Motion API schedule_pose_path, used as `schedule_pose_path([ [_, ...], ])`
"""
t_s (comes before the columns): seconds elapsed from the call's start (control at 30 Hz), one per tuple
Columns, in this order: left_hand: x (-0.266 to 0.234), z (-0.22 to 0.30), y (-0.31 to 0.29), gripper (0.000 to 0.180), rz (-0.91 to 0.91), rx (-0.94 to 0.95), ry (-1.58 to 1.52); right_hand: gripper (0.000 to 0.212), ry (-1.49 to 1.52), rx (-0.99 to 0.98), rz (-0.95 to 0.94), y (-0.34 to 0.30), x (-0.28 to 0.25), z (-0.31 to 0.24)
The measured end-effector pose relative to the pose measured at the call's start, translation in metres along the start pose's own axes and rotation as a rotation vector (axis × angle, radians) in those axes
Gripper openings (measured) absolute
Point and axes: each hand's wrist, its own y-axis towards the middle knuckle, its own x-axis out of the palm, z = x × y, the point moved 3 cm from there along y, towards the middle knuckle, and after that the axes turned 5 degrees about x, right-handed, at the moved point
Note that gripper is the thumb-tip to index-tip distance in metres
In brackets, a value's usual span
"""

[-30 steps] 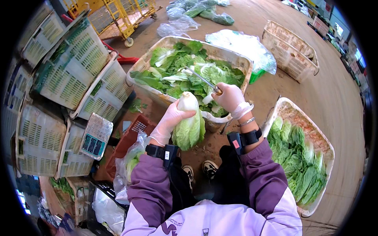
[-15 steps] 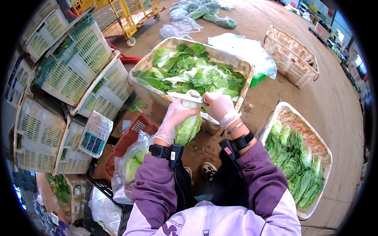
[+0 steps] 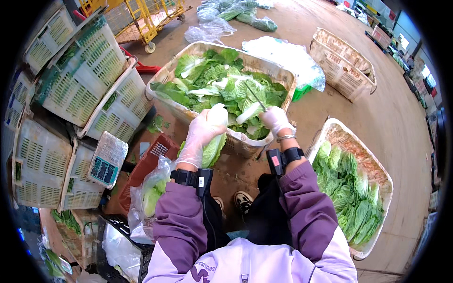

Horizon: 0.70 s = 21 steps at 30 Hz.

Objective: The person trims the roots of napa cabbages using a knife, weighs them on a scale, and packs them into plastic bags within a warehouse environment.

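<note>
My left hand point(image 3: 202, 133), in a clear glove, is wrapped round a napa cabbage point(image 3: 215, 150), its white base end up and its green leaves hanging below. Gloved too, my right hand point(image 3: 274, 120) grips a knife point(image 3: 255, 96) by the handle. The thin blade slants up and left over a big whitish crate point(image 3: 163, 104) heaped with loose green leaves point(image 3: 212, 78). Knife and cabbage are apart. Both hands are at the near edge of this crate.
At right stands a crate point(image 3: 389, 200) of cabbages point(image 3: 349, 188). Stacked crates point(image 3: 78, 78) and a scale point(image 3: 107, 160) are at left, with a red crate point(image 3: 155, 153) and bagged cabbage point(image 3: 152, 195) nearer me. An empty crate point(image 3: 342, 66) and a yellow cart point(image 3: 137, 23) stand farther off.
The knife has left the cabbage's base and moved right with my right hand, its blade now pointing over the leaves. My left hand has shifted slightly left, still holding the cabbage.
</note>
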Motion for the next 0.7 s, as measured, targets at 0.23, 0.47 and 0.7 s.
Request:
schedule_pose_path([
  [0.23, 0.007, 0.02, -0.013, 0.058, -0.477, 0.066, -0.699, 0.044, 1.085, -0.2, -0.725, -0.06, -0.039, -0.076],
  [0.47, 0.028, 0.047, -0.039, 0.065, -0.539, -0.15, -1.478, 0.035, 1.314, -0.237, -0.697, -0.051, -0.039, -0.058],
  [0.7, 0.009, -0.016, 0.011, 0.046, -0.113, 0.057, -1.129, 0.052, 0.434, -0.288, 0.622, -0.037, -0.075, -0.066],
])
